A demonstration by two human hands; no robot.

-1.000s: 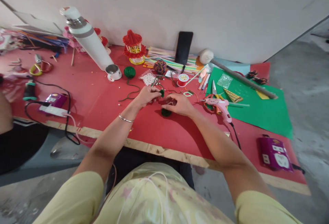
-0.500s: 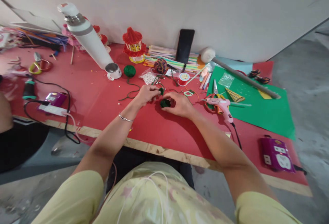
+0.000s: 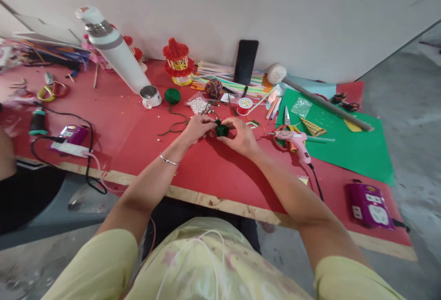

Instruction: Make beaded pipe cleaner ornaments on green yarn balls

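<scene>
Over the red tabletop, my right hand [image 3: 242,138] is closed around the side of a dark green coiled piece [image 3: 223,130], thumb below and fingers above. My left hand [image 3: 200,128] pinches a smaller dark green piece [image 3: 218,121] at its fingertips. The two green pieces meet between the hands; whether they are joined I cannot tell. Just behind the hands are a bag of white beads [image 3: 198,104] and a red-and-white thread spool [image 3: 245,105]. A green yarn ball [image 3: 172,96] trails a strand toward my left hand.
A pink glue gun [image 3: 296,141] lies over scissors [image 3: 287,117] at the right, beside green sheets [image 3: 358,148]. A white bottle [image 3: 119,59] and cup [image 3: 151,99] stand at the left. Purple power sockets [image 3: 369,206] sit near the front right edge. A phone [image 3: 245,62] leans against the wall.
My hands have come closer together, bringing the small green piece against the coiled one. The coiled piece has turned, so its spiral face shows more now.
</scene>
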